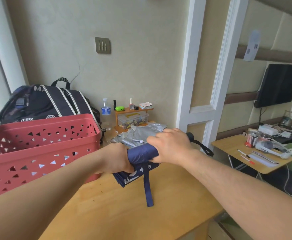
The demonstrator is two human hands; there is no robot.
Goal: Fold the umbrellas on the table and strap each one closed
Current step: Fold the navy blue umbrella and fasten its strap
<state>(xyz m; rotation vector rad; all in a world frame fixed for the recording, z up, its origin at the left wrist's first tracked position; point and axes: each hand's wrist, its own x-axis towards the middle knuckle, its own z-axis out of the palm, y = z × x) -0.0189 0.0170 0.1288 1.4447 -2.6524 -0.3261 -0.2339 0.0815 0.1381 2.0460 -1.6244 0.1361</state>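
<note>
Over the wooden worktop (133, 205), a person holds a navy umbrella (142, 154) just above the surface, its canopy rolled into a bundle. The left hand (119, 160) wraps around the bundle's near end, fingers curled under the loose folds; the right hand (169, 146) clamps the handle end, where a dark grip (191, 136) and wrist cord poke out past the knuckles. The navy closing strap (147, 186) dangles free toward the worktop, so this umbrella appears rolled but not yet fastened. Just behind the hands lies a silver umbrella (138, 134), its fabric rumpled and seemingly unstrapped, though the hands hide part of it. Both closures look left to do. A red perforated basket (37, 144) sits to the left, with a dark backpack (43, 103) against the wall beyond.
</note>
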